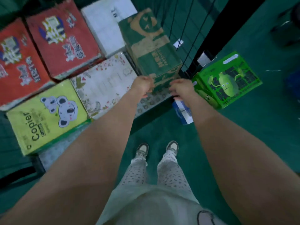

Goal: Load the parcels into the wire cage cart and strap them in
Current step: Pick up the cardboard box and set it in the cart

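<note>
A tall dark green and tan carton [152, 46] stands on the cart floor [151, 103] at its right side, against the wire cage wall [183, 30]. My left hand [142, 86] grips the carton's near left corner. My right hand [181, 90] curls around its near right corner. Other parcels lie in the cart to the left: two red boxes [63, 39] [17, 64], a white box [105, 25], a floral-print box [105, 83] and a yellow-green Copier box [47, 116].
A bright green box [227, 80] with a cartoon figure sits on the green floor right of the cart's black corner post [209, 41]. A small blue and white item [183, 112] lies on the floor under my right wrist. My feet stand in front of the cart.
</note>
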`<state>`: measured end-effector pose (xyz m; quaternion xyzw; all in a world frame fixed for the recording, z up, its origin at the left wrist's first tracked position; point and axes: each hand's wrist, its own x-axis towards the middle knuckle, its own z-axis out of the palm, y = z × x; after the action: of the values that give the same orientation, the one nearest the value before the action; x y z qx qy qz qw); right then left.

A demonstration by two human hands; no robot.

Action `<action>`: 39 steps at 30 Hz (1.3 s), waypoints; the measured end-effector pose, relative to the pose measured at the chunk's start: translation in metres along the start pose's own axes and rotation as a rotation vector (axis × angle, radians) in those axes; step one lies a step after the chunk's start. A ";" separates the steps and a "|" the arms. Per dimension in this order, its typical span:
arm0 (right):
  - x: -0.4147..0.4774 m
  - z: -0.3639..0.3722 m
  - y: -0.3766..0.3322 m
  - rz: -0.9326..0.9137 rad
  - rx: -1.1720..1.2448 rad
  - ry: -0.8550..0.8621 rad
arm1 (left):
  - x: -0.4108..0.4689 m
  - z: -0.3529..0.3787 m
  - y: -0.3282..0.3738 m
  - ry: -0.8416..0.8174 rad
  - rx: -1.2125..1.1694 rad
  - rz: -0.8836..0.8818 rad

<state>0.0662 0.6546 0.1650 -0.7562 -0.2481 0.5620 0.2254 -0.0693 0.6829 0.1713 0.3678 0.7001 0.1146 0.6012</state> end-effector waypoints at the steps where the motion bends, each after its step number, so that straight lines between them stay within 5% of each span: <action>1: -0.008 0.000 0.007 0.009 0.032 0.016 | -0.006 0.001 0.001 -0.014 0.003 -0.007; 17: -0.148 -0.071 0.107 0.029 0.584 0.537 | -0.112 0.098 0.013 -0.456 0.492 0.378; 39: -0.386 -0.050 0.362 0.364 1.112 1.109 | -0.343 0.246 -0.181 -1.034 1.103 0.571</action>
<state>0.0636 0.1284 0.2385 -0.7309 0.3428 0.1738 0.5640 0.0925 0.2622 0.2602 0.7827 0.1681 -0.2826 0.5285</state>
